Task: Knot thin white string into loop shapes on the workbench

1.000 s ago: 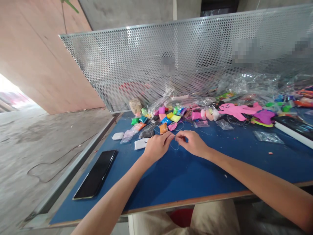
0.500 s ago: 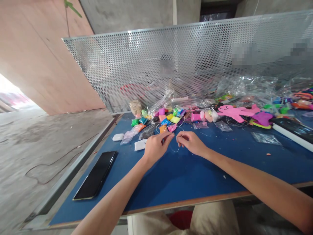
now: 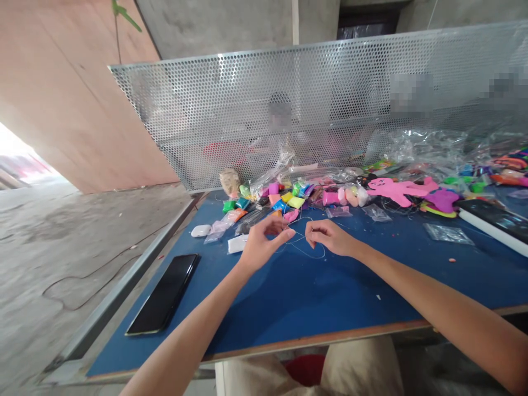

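A thin pale string (image 3: 317,257) hangs in loose loops between my two hands over the blue tabletop. My right hand (image 3: 330,237) is closed, thumb and fingers pinching the string at the right of the loops. On the other side, my left hand (image 3: 266,242) curls round the string with its fingertips, and a gap shows between thumb and index finger. The exact grip point there is too fine to make out. Just beyond the left fingers lie a pink piece (image 3: 291,215) and colourful packets (image 3: 296,202).
A phone (image 3: 163,294) lies at the left, near a white case (image 3: 201,230) and a white packet (image 3: 237,244). A pink figure (image 3: 400,188), plastic bags and a black-and-white box (image 3: 495,225) fill the back and right. A perforated metal panel (image 3: 256,82) stands behind.
My hands have drawn slightly apart, the right one shifting right. The string loops between them have spread wider and swung lower right. My left thumb and index finger have parted more.
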`<act>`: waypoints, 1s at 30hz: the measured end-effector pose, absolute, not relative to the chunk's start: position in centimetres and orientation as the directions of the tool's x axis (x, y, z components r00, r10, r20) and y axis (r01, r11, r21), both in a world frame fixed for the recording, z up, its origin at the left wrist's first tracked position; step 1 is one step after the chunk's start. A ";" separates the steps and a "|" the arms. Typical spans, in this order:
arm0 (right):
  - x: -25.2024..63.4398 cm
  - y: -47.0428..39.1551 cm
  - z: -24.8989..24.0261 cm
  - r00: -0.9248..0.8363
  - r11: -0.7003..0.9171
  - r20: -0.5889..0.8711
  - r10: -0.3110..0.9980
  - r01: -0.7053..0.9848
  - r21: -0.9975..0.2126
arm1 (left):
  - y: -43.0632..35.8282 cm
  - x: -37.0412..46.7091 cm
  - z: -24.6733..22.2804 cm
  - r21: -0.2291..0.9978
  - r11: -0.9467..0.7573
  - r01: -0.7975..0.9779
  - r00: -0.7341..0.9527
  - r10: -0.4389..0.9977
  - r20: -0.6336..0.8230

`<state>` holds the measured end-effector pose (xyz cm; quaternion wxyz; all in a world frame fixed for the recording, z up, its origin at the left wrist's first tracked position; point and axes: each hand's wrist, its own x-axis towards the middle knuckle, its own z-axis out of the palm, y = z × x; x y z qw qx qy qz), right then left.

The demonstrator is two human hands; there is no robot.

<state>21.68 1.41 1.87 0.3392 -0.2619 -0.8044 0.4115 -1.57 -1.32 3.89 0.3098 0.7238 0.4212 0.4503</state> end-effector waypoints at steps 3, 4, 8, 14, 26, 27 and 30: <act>21.6 1.3 1.8 -0.644 0.524 0.348 0.681 0.097 -0.846 | -1.5 -1.0 3.3 0.911 -0.338 0.237 0.314 0.914 0.257; 21.5 1.3 1.7 -0.648 0.521 0.353 0.675 0.081 -0.850 | -1.5 -0.8 3.1 0.923 -0.322 0.211 0.308 0.918 0.250; 21.1 1.3 1.2 -0.640 0.500 0.361 0.679 0.043 -0.865 | -1.6 -0.5 2.6 0.954 -0.269 0.130 0.248 0.941 0.232; 20.8 1.5 0.9 -0.623 0.427 0.321 0.713 0.022 -0.904 | -1.8 -0.6 2.7 0.962 -0.255 0.100 0.208 0.951 0.230; 20.3 2.2 -0.2 -0.566 0.171 0.164 0.808 -0.042 -0.984 | -1.5 -0.7 2.5 0.971 -0.227 0.072 0.175 0.961 0.212; 20.3 2.2 -0.3 -0.559 0.133 0.140 0.817 -0.054 -0.990 | -1.5 -0.7 2.5 0.972 -0.225 0.071 0.181 0.961 0.209; 20.2 2.1 -0.5 -0.559 0.061 0.094 0.824 -0.077 -0.995 | -1.5 -0.8 2.6 0.967 -0.235 0.100 0.193 0.958 0.213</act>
